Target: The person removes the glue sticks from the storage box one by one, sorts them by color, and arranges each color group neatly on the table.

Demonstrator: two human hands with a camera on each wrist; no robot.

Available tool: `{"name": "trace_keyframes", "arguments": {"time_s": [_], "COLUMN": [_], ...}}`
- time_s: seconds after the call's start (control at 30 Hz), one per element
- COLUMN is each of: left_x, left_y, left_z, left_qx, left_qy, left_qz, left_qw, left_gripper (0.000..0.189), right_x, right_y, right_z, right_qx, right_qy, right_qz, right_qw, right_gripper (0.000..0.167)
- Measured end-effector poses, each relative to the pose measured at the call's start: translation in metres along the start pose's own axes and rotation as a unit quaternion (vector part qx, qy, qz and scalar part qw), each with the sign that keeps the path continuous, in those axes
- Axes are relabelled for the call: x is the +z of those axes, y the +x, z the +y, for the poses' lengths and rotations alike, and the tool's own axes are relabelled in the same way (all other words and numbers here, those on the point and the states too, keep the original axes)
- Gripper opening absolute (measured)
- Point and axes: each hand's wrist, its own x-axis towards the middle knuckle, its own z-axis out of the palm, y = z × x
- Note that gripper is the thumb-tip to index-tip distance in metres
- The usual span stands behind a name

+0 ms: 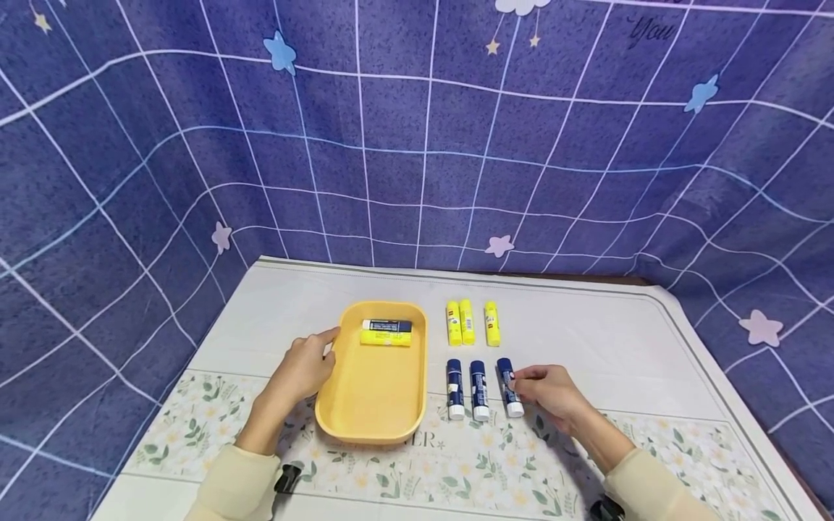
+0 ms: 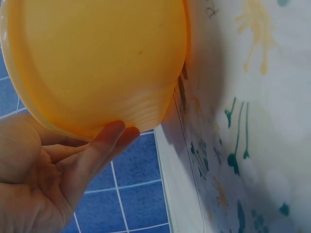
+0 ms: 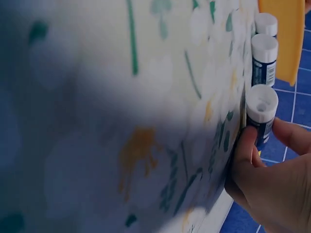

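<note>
My left hand (image 1: 305, 367) grips the left rim of a yellow plastic tray (image 1: 371, 394); in the left wrist view its fingers (image 2: 112, 131) lie against the outer wall. Inside the tray, near its far end, a dark blue glue stick (image 1: 397, 326) lies alongside a yellow glue stick (image 1: 386, 338). To the right of the tray, my right hand (image 1: 552, 391) pinches a blue glue stick with a white end (image 1: 511, 399), between thumb and finger in the right wrist view. Two similar blue glue sticks, one in the middle (image 1: 478, 391) and one nearer the tray (image 1: 455, 389), lie to its left.
Behind the blue row lie three yellow glue sticks: two side by side, a left one (image 1: 453, 323) and its neighbour (image 1: 467, 322), and a separate one (image 1: 491, 324). A white cloth with a floral band (image 1: 677, 449) covers the table. A blue gridded curtain (image 1: 391, 166) hangs behind.
</note>
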Motion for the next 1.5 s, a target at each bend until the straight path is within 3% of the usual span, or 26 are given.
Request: {"name": "trace_keyframes", "arguments": {"time_s": [0.33, 0.53, 0.63, 0.77, 0.97, 1.13, 1.5], "left_x": [-0.001, -0.001, 0.0, -0.001, -0.001, 0.0, -0.001], "left_y": [0.0, 0.0, -0.001, -0.001, -0.001, 0.0, -0.001], "left_z": [0.0, 0.002, 0.002, 0.002, 0.002, 0.002, 0.003], "left_qx": [-0.006, -0.002, -0.002, 0.001, 0.001, -0.003, -0.006], "left_qy": [0.0, -0.004, -0.006, 0.0, 0.0, 0.003, 0.008], "left_qz": [0.003, 0.007, 0.008, 0.01, 0.012, 0.013, 0.005], "left_qw": [1.0, 1.0, 0.9999, 0.9999, 0.9999, 0.9999, 0.9999], "left_gripper": [0.053, 0.052, 0.052, 0.052, 0.052, 0.052, 0.052], "right_x": [0.0, -0.01, -0.019, -0.03, -0.031, -0.015, 0.028], "right_y": [-0.002, -0.001, -0.001, 0.003, 0.011, 0.016, 0.032], "right_z": [-0.005, -0.014, -0.023, -0.038, -0.059, -0.075, -0.104], "right_qx": [-0.036, -0.033, -0.037, -0.079, -0.156, -0.178, -0.204], "right_qy": [-0.095, -0.147, -0.156, -0.138, -0.042, 0.006, 0.032], "right_qz": [-0.01, -0.026, -0.013, 0.009, -0.021, -0.063, -0.121], "right_qw": [0.9948, 0.9882, 0.987, 0.9873, 0.9867, 0.9819, 0.9709], "right_gripper": [0.03, 0.043, 0.049, 0.052, 0.05, 0.05, 0.049]}}
